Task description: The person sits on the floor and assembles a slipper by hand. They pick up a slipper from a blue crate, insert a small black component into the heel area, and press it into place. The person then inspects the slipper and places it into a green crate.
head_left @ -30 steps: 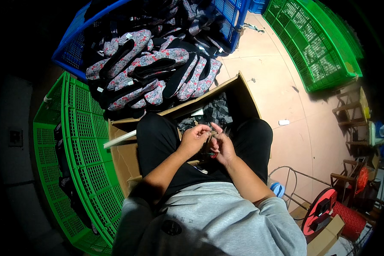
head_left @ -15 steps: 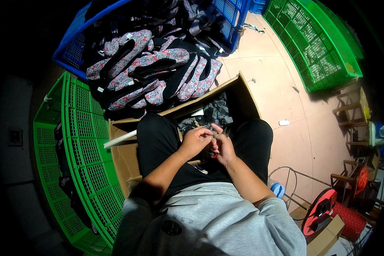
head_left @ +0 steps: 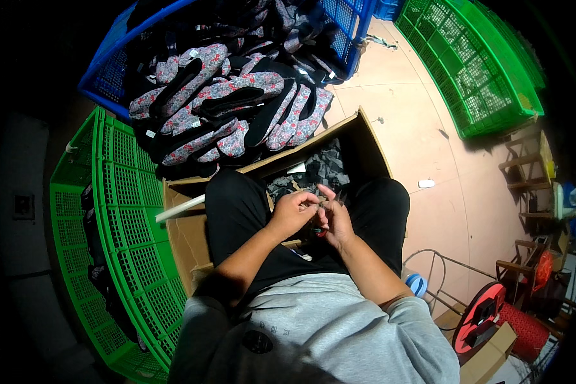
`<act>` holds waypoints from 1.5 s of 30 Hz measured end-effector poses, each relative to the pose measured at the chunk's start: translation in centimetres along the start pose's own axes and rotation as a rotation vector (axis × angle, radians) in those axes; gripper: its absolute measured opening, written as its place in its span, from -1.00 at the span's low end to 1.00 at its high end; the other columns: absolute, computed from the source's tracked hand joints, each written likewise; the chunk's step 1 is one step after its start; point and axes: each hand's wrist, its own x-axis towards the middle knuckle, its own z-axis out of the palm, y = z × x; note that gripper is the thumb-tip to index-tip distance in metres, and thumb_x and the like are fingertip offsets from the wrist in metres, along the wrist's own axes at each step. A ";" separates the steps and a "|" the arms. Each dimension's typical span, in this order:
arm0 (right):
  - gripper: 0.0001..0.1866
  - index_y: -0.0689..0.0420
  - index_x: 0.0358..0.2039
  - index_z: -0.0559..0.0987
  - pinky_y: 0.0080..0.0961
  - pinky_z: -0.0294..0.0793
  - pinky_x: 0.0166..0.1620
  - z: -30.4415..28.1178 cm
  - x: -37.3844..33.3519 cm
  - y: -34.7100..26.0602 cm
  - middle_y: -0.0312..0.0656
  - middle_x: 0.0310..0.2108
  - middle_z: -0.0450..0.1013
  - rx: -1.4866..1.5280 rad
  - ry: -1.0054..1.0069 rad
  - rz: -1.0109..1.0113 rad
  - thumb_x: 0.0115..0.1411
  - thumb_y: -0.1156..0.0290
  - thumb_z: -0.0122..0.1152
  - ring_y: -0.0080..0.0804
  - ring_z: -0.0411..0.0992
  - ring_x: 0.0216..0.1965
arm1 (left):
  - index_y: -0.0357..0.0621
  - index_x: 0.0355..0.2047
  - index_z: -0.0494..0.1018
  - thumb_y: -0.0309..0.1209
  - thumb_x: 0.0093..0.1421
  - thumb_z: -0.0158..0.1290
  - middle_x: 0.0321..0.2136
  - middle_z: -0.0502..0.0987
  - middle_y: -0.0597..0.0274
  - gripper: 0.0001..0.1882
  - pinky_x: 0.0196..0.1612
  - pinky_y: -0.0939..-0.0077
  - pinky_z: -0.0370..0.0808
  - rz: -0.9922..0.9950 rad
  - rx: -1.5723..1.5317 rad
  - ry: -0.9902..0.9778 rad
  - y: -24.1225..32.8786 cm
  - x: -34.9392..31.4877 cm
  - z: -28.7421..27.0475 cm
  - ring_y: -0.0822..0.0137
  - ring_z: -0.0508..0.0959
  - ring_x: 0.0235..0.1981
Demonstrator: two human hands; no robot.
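Note:
Above my lap, my left hand (head_left: 293, 214) and my right hand (head_left: 338, 224) meet at the fingertips. The left fingers are pinched together, and whatever is between them is too small to make out. My right hand is curled, with its forefinger sticking out. A small red thing (head_left: 320, 233) shows under the right palm; its kind is mostly hidden. Just beyond the hands, between my knees, an open cardboard box (head_left: 372, 148) holds dark grey and black scraps (head_left: 326, 165).
Floral and black padded pieces (head_left: 237, 89) heap out of a blue crate (head_left: 102, 102) ahead. Green crates (head_left: 134, 211) stand at left, another green crate (head_left: 461, 70) at far right. A pale strip (head_left: 180, 209) juts from the box. A red round-topped stool (head_left: 480, 317) lies at right.

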 end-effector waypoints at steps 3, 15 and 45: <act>-0.41 0.10 0.24 0.26 -0.72 0.10 -0.67 0.0 0.0 0.0 -0.32 -0.64 0.31 -0.008 -0.009 -0.005 0.14 0.41 -0.06 -0.62 0.16 -0.70 | -0.33 -0.29 0.53 -0.53 0.13 0.11 -0.41 0.53 0.24 -0.86 -0.33 0.61 0.48 0.038 0.115 0.008 0.2 0.1 -0.2 0.49 0.55 -0.42; -0.54 0.12 0.17 0.32 -0.72 0.11 -0.68 -0.2 0.0 0.2 -0.30 -0.59 0.39 0.104 0.009 -0.167 0.29 0.29 -0.02 -0.66 0.17 -0.71 | -0.26 -0.42 0.53 -0.46 0.08 0.11 -0.51 0.57 0.08 -0.89 -0.40 0.42 0.49 0.068 0.257 0.291 -2.6 0.8 -0.5 0.26 0.59 -0.50; -0.64 0.23 0.02 0.43 -0.79 0.17 -0.61 -1.5 0.0 0.7 -0.25 -0.38 0.44 0.286 0.053 -0.248 0.20 0.48 0.13 -0.66 0.30 -0.53 | -0.27 -0.13 0.51 -0.51 0.16 0.08 -0.31 0.60 0.19 -0.74 -0.22 0.58 0.48 0.027 0.218 0.444 -4.0 0.7 -0.5 0.43 0.57 -0.32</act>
